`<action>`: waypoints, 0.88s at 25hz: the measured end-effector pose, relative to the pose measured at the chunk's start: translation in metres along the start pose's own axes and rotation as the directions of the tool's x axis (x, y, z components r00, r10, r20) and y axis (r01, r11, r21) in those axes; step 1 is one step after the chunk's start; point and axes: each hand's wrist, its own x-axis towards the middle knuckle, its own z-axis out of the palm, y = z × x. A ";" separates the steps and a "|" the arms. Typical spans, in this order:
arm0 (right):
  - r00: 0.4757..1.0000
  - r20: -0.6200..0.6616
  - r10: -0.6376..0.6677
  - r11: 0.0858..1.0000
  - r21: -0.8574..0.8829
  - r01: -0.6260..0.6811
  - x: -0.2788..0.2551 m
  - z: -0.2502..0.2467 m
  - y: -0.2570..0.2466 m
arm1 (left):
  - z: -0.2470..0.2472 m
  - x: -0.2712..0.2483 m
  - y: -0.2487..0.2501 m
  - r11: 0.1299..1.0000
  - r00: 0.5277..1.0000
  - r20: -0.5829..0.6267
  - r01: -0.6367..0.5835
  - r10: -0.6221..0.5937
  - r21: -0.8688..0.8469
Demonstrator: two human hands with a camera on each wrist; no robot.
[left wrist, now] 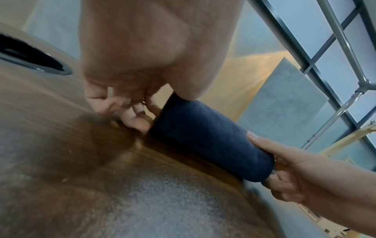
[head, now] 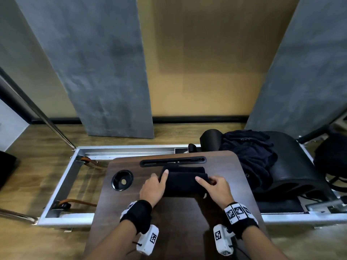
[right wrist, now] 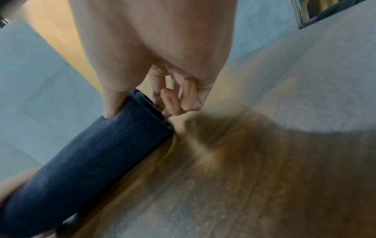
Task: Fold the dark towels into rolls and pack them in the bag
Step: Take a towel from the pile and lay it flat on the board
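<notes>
both forearms reach forward; left hand [head: 152, 188] and right hand [head: 216, 188] curl, thumbs extended, each gripping one roll [head: 183, 182] end.

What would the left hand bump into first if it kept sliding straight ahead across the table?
Probably the black slot near the table's far edge: the left hand points that way along the rolled towel's left end. Depth is uncertain.

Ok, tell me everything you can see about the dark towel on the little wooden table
The dark towel is navy, soft terry-looking cloth, rolled most of the way into a thick cylinder lying crosswise on the wooden table, just before its slot. A flat unrolled strip lies beyond the roll. At its right end, layered folds show. The left hand grips the left end, thumb on top, fingers at the end face; the right hand holds the right end likewise. Its near side rests on the tabletop.
</notes>
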 end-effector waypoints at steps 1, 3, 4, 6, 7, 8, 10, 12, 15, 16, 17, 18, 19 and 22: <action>0.999 -0.033 0.012 0.997 -0.078 -0.015 0.003 0.002 -0.002 | 0.001 -0.001 0.003 0.999 1.000 -0.005 -0.013 0.013 -0.034; 0.993 -0.115 0.034 0.980 -0.190 -0.056 0.010 0.007 -0.008 | 0.004 -0.001 0.008 0.996 0.998 0.000 -0.068 0.068 -0.051; 0.989 -0.147 0.035 0.976 -0.206 -0.065 0.012 0.009 -0.012 | 0.005 -0.001 0.010 0.995 0.996 0.016 -0.088 0.089 -0.038; 0.980 -0.195 0.038 0.978 -0.194 -0.077 0.016 0.013 -0.018 | 0.007 0.004 0.013 0.995 0.994 0.059 -0.086 0.089 -0.047; 0.977 -0.209 0.049 0.977 -0.192 -0.090 0.018 0.015 -0.022 | 0.007 0.008 0.013 0.994 0.995 0.069 -0.071 0.077 -0.085; 0.974 -0.216 0.062 0.975 -0.197 -0.106 0.019 0.016 -0.025 | 0.007 0.011 0.014 0.988 0.996 0.067 -0.048 0.059 -0.146; 0.973 -0.215 0.080 0.966 -0.226 -0.129 0.019 0.020 -0.029 | 0.006 0.017 0.016 0.960 0.999 0.049 0.010 0.004 -0.280; 0.974 -0.206 0.093 0.956 -0.253 -0.145 0.017 0.023 -0.033 | 0.007 0.019 0.017 0.940 0.998 0.027 0.056 -0.050 -0.337; 0.967 -0.207 0.146 0.953 -0.232 -0.193 0.010 0.030 -0.033 | 0.012 0.019 0.012 0.884 0.990 0.003 0.124 -0.138 -0.450; 0.967 -0.202 0.157 0.964 -0.181 -0.194 0.009 0.034 -0.032 | 0.011 0.018 0.009 0.841 0.986 0.001 0.143 -0.167 -0.522; 0.969 -0.189 0.158 0.979 -0.094 -0.178 0.008 0.039 -0.033 | 0.007 0.018 0.005 0.789 0.981 0.006 0.161 -0.196 -0.593; 0.972 -0.174 0.160 0.987 0.021 -0.159 0.009 0.045 -0.034 | 0.002 0.018 0.000 0.734 0.975 0.011 0.174 -0.221 -0.657; 0.973 -0.162 0.167 0.980 0.138 -0.146 0.009 0.053 -0.037 | -0.005 0.019 -0.005 0.680 0.970 0.010 0.179 -0.244 -0.711; 0.978 -0.135 0.159 0.941 0.321 -0.108 0.012 0.083 -0.056 | -0.031 0.021 -0.029 0.557 0.956 -0.056 0.120 -0.288 -0.822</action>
